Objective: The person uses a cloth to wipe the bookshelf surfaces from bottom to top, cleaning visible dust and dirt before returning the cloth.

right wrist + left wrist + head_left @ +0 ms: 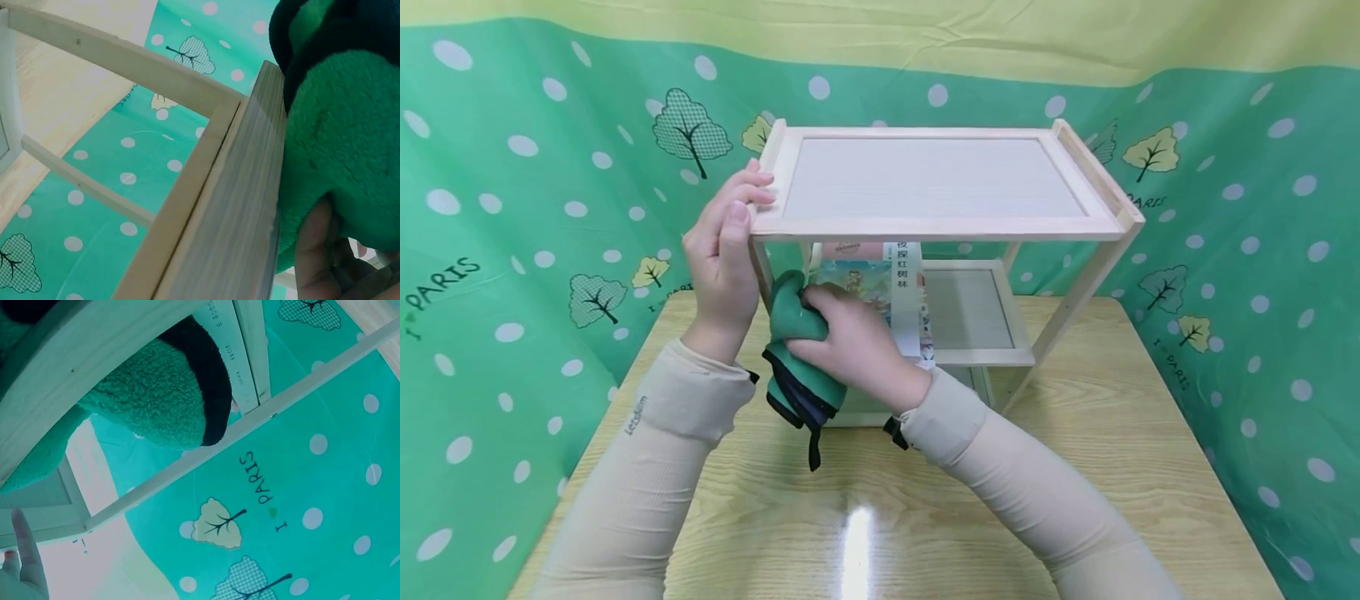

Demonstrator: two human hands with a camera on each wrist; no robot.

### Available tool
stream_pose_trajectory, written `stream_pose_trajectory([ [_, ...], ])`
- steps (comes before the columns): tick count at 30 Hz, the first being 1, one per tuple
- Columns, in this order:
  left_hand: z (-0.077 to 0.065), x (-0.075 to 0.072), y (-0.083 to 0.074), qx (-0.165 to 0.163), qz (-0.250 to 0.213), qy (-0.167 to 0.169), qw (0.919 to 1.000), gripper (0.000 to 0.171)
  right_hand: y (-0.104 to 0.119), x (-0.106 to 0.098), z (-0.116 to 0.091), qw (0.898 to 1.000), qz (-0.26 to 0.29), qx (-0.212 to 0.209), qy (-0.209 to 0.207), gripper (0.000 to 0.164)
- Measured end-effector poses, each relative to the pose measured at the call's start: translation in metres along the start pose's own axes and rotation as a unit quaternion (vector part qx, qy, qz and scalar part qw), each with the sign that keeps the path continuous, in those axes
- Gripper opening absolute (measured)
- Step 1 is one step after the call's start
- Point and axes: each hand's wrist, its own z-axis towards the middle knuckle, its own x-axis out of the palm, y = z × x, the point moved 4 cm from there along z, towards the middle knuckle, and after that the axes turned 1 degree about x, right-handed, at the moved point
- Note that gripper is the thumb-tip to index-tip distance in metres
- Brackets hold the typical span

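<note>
My left hand grips the upper left corner of a small pale wooden shelf, its fingers over the side rail and thumb at the front. Below it, my right hand holds a fuzzy green item with black trim and a dangling black strap at the shelf's left end. Its exact kind is unclear. Books, one with Chinese characters, sit on the middle tier beside the item. The right wrist view shows a thick book's page edges close against the green fabric.
The shelf stands on a wood-grain table. Its bare top panel has raised side rails, and a middle panel shows right of the books. A green dotted curtain surrounds the table at the back and sides.
</note>
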Motion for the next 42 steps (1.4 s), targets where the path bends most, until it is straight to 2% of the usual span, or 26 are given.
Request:
stream_pose_trajectory([
  [7,0.000,-0.001,0.000,0.003,0.005,-0.005,1.0000,0.037,0.000,0.003,-0.002,0.999,-0.028,-0.005,0.017,0.026],
  [14,-0.001,0.000,0.001,0.001,0.002,-0.002,1.0000,0.037,0.001,0.008,-0.013,0.999,-0.024,-0.023,-0.030,0.034],
  [21,-0.001,-0.001,0.002,0.002,-0.005,0.001,1.0000,0.037,0.006,0.008,-0.027,0.998,0.016,-0.033,-0.055,0.028],
  [27,-0.001,-0.001,0.002,0.001,-0.003,0.003,1.0000,0.037,0.012,0.010,-0.041,0.993,0.038,-0.068,-0.086,0.027],
  [31,-0.001,0.000,0.001,-0.002,0.003,0.004,1.0000,0.038,0.016,0.011,-0.055,0.985,0.067,-0.112,-0.115,0.029],
  [35,-0.002,0.000,0.001,-0.005,0.007,0.007,0.9999,0.038,0.017,0.014,-0.069,0.968,0.107,-0.182,-0.139,0.033],
  [39,-0.002,0.000,0.001,-0.005,0.011,0.005,0.9999,0.038,0.016,0.022,-0.083,0.950,0.117,-0.249,-0.145,0.038],
  [42,-0.001,0.000,0.000,-0.004,0.011,0.004,0.9999,0.038,0.014,0.030,-0.090,0.945,0.110,-0.278,-0.136,0.039],
])
